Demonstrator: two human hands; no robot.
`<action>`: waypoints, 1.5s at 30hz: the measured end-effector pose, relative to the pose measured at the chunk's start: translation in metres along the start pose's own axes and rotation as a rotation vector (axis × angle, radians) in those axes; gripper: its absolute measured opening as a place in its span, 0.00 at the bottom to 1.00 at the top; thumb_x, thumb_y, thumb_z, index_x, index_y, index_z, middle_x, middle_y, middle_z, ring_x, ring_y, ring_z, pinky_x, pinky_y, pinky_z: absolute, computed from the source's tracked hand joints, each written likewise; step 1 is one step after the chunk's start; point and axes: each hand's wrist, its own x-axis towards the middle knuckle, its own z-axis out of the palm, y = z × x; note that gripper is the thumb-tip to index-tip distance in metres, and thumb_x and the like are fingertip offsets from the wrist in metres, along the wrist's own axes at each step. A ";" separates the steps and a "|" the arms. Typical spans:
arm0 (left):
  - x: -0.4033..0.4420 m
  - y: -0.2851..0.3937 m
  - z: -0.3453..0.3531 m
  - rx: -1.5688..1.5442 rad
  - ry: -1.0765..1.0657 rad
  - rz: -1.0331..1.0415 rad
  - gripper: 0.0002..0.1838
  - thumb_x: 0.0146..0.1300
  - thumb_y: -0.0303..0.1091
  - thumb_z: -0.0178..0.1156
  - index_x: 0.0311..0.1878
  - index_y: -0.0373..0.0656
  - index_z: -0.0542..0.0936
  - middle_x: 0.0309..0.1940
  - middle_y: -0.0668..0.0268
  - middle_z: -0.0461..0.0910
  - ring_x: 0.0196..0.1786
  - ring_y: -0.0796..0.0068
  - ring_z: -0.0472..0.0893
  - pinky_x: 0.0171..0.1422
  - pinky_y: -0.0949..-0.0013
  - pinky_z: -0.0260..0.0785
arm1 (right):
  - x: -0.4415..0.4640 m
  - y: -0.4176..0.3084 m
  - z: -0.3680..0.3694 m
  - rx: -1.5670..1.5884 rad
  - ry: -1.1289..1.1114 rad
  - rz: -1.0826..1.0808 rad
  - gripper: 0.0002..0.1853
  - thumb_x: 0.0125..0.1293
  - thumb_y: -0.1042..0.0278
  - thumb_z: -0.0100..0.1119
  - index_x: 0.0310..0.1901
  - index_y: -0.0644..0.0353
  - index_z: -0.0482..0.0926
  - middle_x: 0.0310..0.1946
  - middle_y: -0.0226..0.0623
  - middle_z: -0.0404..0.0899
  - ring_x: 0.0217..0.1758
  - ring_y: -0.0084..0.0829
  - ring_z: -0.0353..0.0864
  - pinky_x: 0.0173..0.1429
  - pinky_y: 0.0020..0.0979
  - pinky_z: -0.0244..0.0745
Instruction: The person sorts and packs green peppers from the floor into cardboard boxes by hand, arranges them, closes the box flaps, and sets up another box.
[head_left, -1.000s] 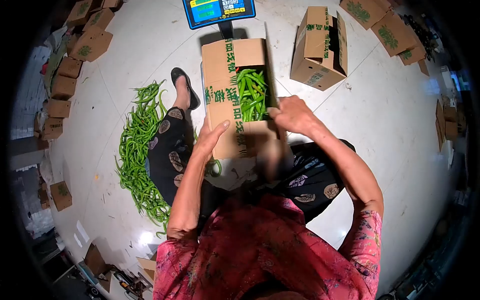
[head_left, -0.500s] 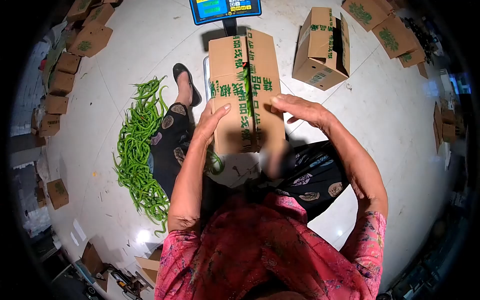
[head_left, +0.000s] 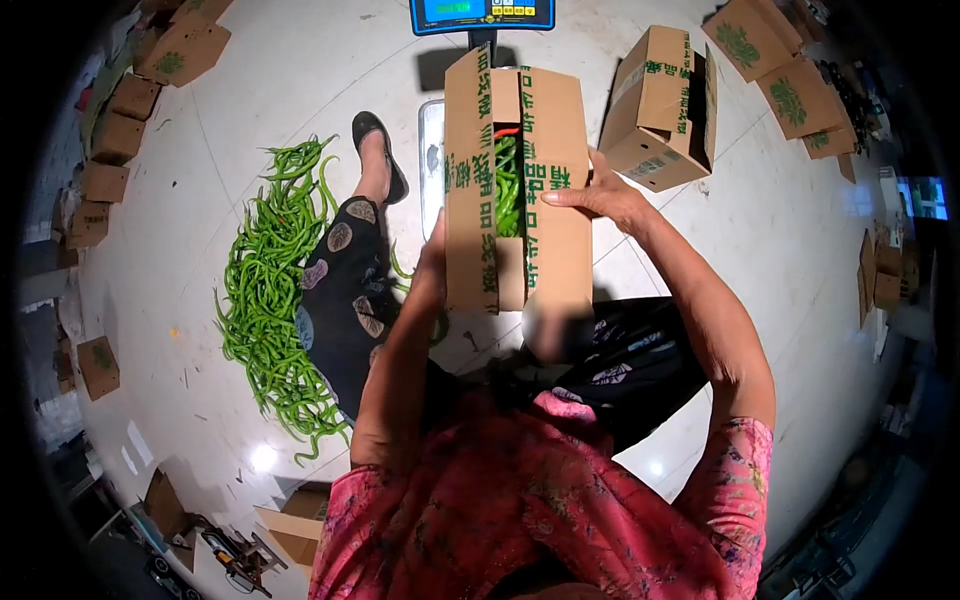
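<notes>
A cardboard box [head_left: 557,235] with green printing is held between my two hands, in front of the scale [head_left: 431,150]. Green peppers [head_left: 508,190] and one red pepper [head_left: 507,132] show through the gap between its top flaps. My left hand [head_left: 433,258] presses on the box's left side, its fingers mostly hidden behind the cardboard. On the opposite side my right hand [head_left: 608,195] grips the box, thumb over the flap. The scale's metal plate shows to the left of the box, and its blue display [head_left: 480,14] stands beyond.
A long heap of green peppers [head_left: 265,300] lies on the floor beside my left leg. Another printed box [head_left: 650,130] stands at the back right. Several cartons line the left edge [head_left: 180,55] and the far right corner [head_left: 790,95]. An opened carton [head_left: 295,530] lies behind at the lower left.
The box has shifted to the right, uncovering more of the scale plate. The gap between its flaps has widened, showing more peppers. My right hand now grips its side.
</notes>
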 end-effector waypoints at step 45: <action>0.079 -0.019 0.283 0.019 -0.753 -0.204 0.35 0.71 0.62 0.45 0.75 0.54 0.60 0.66 0.65 0.69 0.65 0.70 0.70 0.63 0.59 0.67 | -0.289 -0.041 -0.300 -0.392 1.518 -0.428 0.41 0.63 0.29 0.54 0.60 0.64 0.74 0.59 0.44 0.71 0.57 0.32 0.71 0.61 0.36 0.66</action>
